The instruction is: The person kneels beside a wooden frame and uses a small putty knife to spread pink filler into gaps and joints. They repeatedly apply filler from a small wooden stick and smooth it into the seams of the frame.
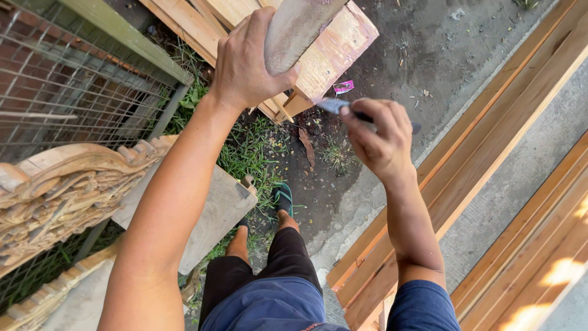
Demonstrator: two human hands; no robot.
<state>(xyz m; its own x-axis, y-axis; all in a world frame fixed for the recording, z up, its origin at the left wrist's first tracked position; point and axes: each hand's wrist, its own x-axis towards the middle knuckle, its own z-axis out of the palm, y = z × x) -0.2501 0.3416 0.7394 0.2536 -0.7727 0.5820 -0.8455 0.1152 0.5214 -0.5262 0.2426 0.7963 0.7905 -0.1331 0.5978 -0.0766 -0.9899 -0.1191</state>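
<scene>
My left hand grips the end of a grey weathered wooden plank that runs up out of the top of the view. My right hand is closed around a thin dark tool with a greyish tip, possibly a brush or marker, held just below and to the right of the plank's end. The tool tip sits a short way from the left thumb. A stack of pale wooden boards lies behind the plank. My legs in dark shorts and a sandalled foot show below.
A wire-mesh fence with a green frame stands at left. A carved wooden panel leans beside it, with a grey slab next to it. Long wooden planks lie at right on concrete. Grass and dirt cover the ground between.
</scene>
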